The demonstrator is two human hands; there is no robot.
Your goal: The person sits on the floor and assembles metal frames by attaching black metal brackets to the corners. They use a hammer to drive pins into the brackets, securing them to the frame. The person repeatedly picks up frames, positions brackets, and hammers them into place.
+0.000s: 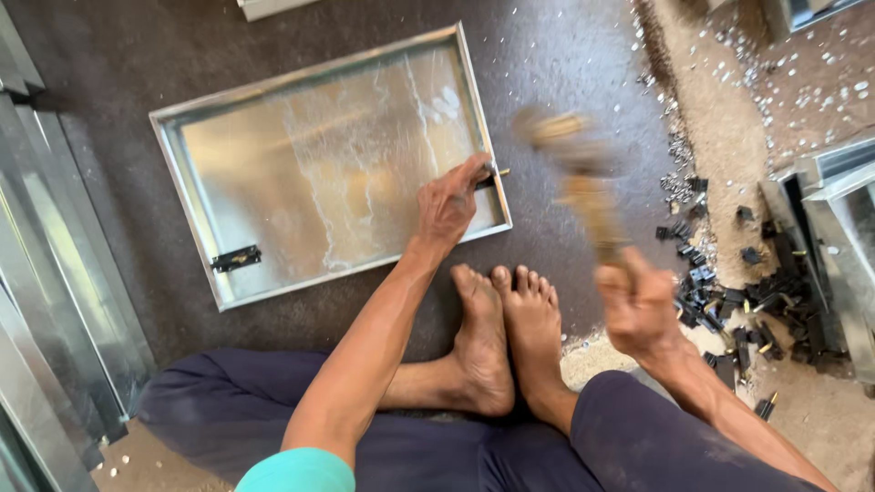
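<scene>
Now the left hand (448,202) pinches a small pin (493,176) at the metal tray (319,164)'s right rim, while the right hand (638,305), fist closed on a blurred hammer (574,173), sits at four o'clock from it.

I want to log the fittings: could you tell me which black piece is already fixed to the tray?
The black latch at the tray's lower left corner; the others lie loose in a floor pile near the right hand.
</scene>
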